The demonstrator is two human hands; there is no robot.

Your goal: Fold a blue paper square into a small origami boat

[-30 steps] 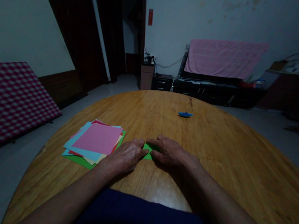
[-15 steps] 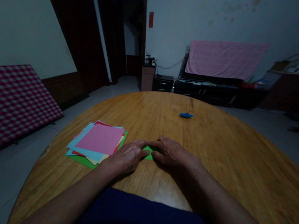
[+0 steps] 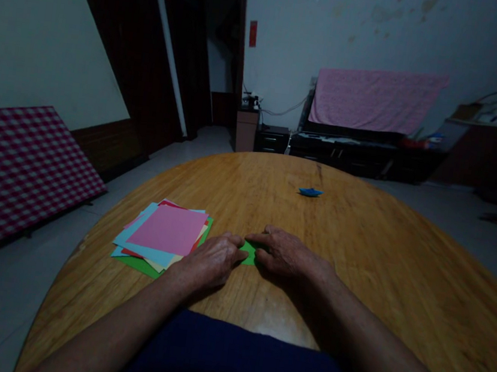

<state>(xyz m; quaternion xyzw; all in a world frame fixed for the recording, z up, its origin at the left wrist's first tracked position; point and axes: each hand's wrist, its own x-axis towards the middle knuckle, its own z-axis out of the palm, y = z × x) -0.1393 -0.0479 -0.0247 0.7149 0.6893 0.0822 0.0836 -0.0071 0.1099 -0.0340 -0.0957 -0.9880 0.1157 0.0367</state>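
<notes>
A small piece of green paper lies on the wooden table between my two hands, its sides covered by my fingers. My left hand grips its left part, thumb on the near side and curled fingers at the far edge. From the right, my right hand holds it down, index finger along the far edge and thumb lower on the sheet. How the paper is folded under the fingers I cannot make out. Beside my left hand sits a loose stack of coloured paper, pink on top, with blue, cream, red and green below.
A small blue paper boat rests toward the far side of the round wooden table. Beyond the table are a low black cabinet and a pink cloth. A red-and-white checked panel leans at the left.
The camera view has shifted slightly, so the table and stack appear a little further right. Both hands keep their places on the green paper, with barely any finger movement.
</notes>
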